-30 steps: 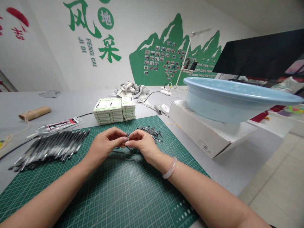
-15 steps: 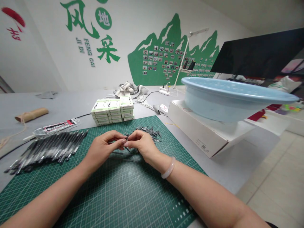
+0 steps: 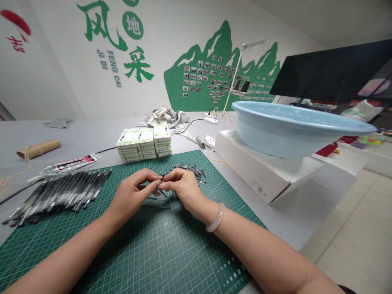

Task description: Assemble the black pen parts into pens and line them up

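Your left hand (image 3: 131, 190) and right hand (image 3: 186, 185) meet, each grip pinched closed on a small dark part (image 3: 162, 178), well in from the right edge of the counter (image 3: 281, 222); a slip could flick it into the loose pile (image 3: 196, 170). Green mat (image 3: 171, 253) below, blue basin (image 3: 281, 134) by that edge, mural (image 3: 180, 92) behind.

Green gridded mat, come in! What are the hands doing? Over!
Left hand and right hand together, pinching one small dark piece over green gridded mat. Piece mostly hidden. Loose pile of thin dark parts close beyond right hand.
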The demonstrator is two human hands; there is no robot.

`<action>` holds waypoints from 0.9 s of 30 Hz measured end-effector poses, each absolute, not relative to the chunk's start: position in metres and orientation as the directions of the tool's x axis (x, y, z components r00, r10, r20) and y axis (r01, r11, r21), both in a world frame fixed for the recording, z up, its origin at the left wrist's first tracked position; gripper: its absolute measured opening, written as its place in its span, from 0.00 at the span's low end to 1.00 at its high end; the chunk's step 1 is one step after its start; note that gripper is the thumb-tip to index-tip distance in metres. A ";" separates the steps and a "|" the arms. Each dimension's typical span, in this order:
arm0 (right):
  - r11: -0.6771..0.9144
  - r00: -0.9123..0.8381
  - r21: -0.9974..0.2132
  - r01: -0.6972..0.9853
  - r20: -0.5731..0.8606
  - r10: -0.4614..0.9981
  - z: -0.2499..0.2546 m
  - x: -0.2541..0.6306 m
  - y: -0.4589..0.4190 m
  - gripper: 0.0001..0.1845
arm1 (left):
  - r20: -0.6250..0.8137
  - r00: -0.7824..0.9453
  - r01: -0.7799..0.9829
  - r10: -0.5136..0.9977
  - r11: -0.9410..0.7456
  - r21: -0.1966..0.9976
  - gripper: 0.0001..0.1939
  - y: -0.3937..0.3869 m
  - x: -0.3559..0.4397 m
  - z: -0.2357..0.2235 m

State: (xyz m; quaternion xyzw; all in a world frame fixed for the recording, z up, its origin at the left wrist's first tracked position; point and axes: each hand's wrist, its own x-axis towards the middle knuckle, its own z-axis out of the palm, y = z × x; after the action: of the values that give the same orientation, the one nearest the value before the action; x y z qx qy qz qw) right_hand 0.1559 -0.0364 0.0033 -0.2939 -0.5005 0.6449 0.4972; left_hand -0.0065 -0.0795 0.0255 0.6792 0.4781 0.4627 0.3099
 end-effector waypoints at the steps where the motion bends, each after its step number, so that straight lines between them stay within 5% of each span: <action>1: -0.013 -0.343 -0.938 -0.347 0.114 0.932 0.004 0.156 -0.036 0.16 | 0.311 0.110 0.349 0.944 -0.329 0.877 0.11 -0.078 -0.008 0.025; 9: -0.122 -0.427 -0.924 -0.363 0.049 0.903 0.004 0.158 -0.031 0.18 | 0.215 0.045 0.302 0.976 -0.218 0.928 0.13 -0.072 -0.016 0.023; 19: -0.076 -0.431 -0.924 -0.375 0.101 0.897 0.002 0.158 -0.034 0.16 | 0.161 0.032 0.256 0.986 -0.164 0.953 0.14 -0.073 -0.011 0.027; 27: -0.086 -0.465 -0.953 -0.292 0.062 0.883 0.005 0.158 -0.035 0.16 | 0.045 -0.055 -0.041 0.998 -0.047 0.998 0.14 -0.066 -0.015 0.020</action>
State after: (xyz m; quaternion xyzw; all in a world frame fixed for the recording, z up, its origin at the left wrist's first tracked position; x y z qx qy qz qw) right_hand 0.1577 -0.0352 0.0047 -0.2843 -0.5199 0.6800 0.4318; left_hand -0.0147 -0.0662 0.0195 0.4872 0.4910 0.5350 0.4851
